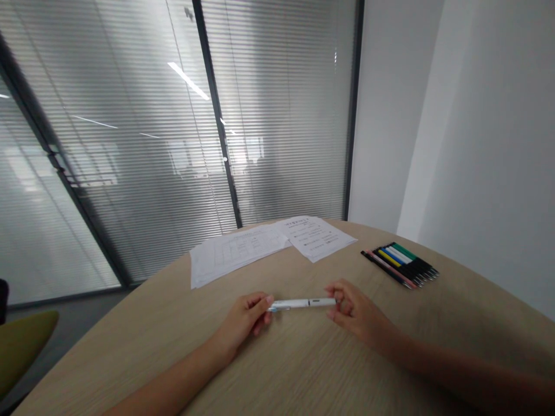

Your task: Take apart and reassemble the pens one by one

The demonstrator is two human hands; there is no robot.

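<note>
- Our left hand [248,316] pinches one end of a white pen [302,303], fingers curled, forearm low over the counter [303,370].
- Our right hand [353,312] grips the other end.
- The pen lies level between them, just above the counter.

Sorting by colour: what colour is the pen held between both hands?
White pen; head view shows it.

Between our left hand [245,318] and our right hand [353,312] the pen [301,303] runs crosswise, one end pinched in each, over the table [303,370]. The paper sheets [260,245] lie beyond both hands, and the row of pens [401,264] lies beyond and right of our right hand.
</note>
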